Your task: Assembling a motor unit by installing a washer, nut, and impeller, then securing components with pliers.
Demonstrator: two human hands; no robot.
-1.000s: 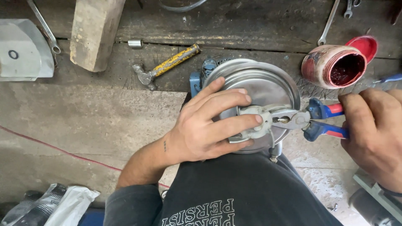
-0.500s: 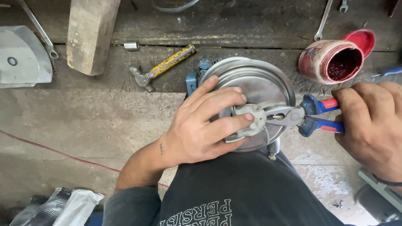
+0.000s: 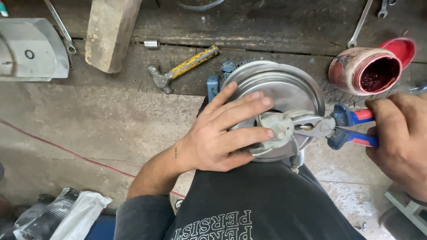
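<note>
A round grey metal disc [image 3: 284,86] rests against my knee, with a pale metal hub [image 3: 278,129] at its middle. My left hand [image 3: 222,133] lies spread over the disc, fingertips pressing on the hub. My right hand [image 3: 400,138] grips the blue and red handles of a pair of pliers [image 3: 338,126]. The plier jaws reach in from the right and bite at a small part on the hub.
A red-stained can [image 3: 364,69] lies on its side at the upper right. A yellow-handled hammer [image 3: 182,66], a wooden block [image 3: 109,31], wrenches [image 3: 360,22] and a grey cover [image 3: 29,49] lie on the concrete floor. Plastic bags [image 3: 62,215] sit at lower left.
My left hand's fingers have shifted slightly on the hub, and the pliers stay clamped at the centre. The view has drifted a little.
</note>
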